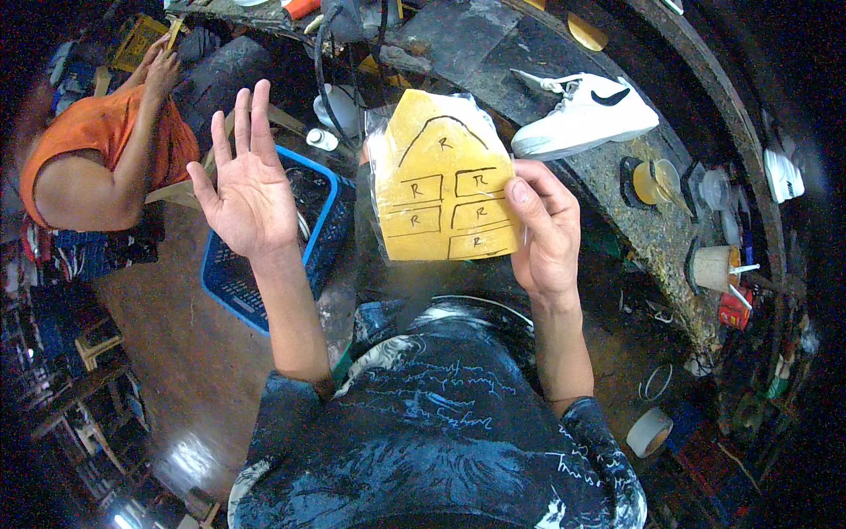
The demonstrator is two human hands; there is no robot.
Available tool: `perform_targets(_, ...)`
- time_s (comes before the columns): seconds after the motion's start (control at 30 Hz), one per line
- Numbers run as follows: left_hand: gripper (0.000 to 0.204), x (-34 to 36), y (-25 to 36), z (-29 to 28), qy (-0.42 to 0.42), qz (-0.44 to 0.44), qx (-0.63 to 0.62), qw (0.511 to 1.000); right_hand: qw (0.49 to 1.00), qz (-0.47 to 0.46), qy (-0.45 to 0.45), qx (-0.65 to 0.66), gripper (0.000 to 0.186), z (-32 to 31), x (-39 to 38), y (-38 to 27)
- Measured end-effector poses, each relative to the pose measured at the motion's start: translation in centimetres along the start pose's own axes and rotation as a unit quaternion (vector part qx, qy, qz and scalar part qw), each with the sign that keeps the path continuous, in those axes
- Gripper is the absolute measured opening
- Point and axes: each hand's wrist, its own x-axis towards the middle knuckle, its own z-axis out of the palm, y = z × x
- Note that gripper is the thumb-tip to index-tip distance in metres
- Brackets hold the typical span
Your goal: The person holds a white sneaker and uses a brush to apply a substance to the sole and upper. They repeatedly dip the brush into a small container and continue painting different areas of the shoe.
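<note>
My right hand (546,229) grips the lower right of a yellow sheet (436,194) in clear plastic, marked with hand-drawn boxes and an arch, thumb on its face. My left hand (251,194) is raised palm up with fingers stretched apart and nothing in it, left of the sheet and over a blue plastic basket (211,264). A white sneaker (582,119) with a dark side mark lies on the worn workbench (652,264) beyond my right hand. Part of the basket's contents is hidden by my left arm.
A co-worker in orange (75,154) sits at the left, both hands raised. Yellow cups (652,183), a pale cup (712,269) and another white shoe (782,176) stand at the right. A white tape roll (649,432) lies lower right. A white bottle (322,138) and dark cables are near the middle back.
</note>
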Motion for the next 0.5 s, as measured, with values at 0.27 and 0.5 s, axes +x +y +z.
perform_targets(0.27,0.068,0.1,-0.3,0.1,0.01,0.016,0.02,1.0,1.0,0.002,0.0,-0.002,0.027,0.0,0.1,0.0)
perform_targets(0.5,0.042,-0.3,0.8,0.0,-0.033,-0.085,-0.041,0.995,1.0,0.002,-0.002,-0.006,0.027,0.0,0.1,0.0)
